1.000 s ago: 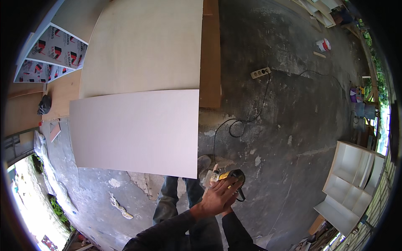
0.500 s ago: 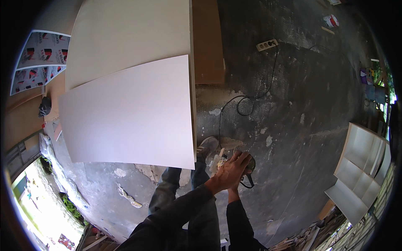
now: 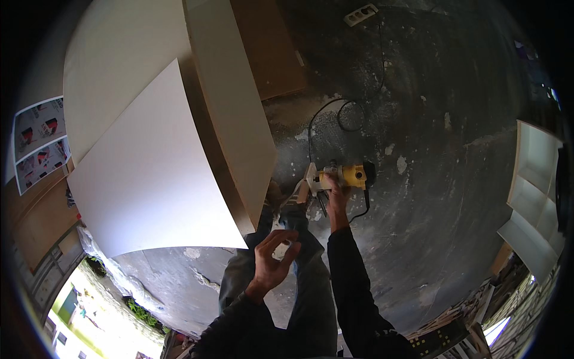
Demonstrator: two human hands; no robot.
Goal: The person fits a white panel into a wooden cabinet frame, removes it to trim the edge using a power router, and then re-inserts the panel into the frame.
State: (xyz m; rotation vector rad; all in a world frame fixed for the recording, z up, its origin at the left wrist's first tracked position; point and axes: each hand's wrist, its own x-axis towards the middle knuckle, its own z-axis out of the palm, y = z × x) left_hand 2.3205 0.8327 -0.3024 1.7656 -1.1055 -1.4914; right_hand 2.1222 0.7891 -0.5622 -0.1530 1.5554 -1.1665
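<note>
My right hand [image 3: 338, 192] grips a yellow trim router [image 3: 354, 176] by its body, held sideways with its pale base to the left and its black end to the right. Beyond the white sheet's near corner, my left hand [image 3: 270, 266] is empty, thumb and fingers curved and apart. That white sheet [image 3: 158, 173] lies askew on a large cream-coloured panel [image 3: 119, 66], its near right corner jutting past the panel's edge. A black cord [image 3: 309, 131] loops over the floor by the router.
A power strip [image 3: 360, 14] rests on the floor at the far side. Next to the panel is a brown board [image 3: 269, 57]. A white shelf unit [image 3: 529, 188] stands at the right, with scrap wood [image 3: 472, 308] near it. My legs [image 3: 308, 281] are below the sheet.
My left hand has come off the router and moved left, toward the sheet's corner. The router is turned more sideways in my right hand. The whole view has swung round.
</note>
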